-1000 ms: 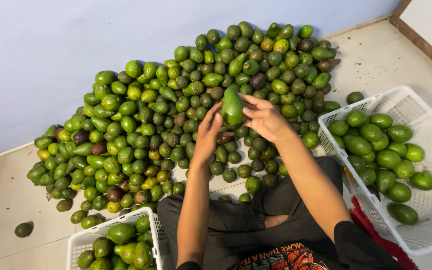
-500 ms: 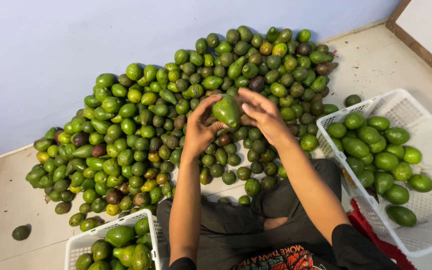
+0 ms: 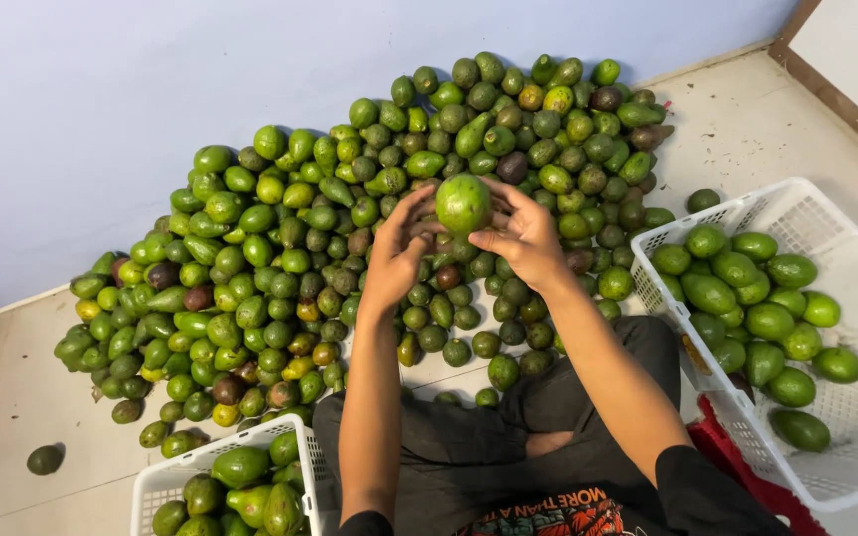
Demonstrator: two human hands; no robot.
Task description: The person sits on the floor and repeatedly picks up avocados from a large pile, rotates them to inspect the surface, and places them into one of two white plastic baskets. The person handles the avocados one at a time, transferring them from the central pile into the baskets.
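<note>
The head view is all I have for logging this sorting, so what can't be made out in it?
- Avocado: its far side, turned away; fingers cover its edges.
- Left basket: cut by the bottom edge.
- Right basket: cut by the right edge.
- Pile: lower fruit buried.

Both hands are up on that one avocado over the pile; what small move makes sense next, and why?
Probably turn the avocado between the left hand and right hand: only one green side faces the camera, and white baskets wait on both sides.
</note>
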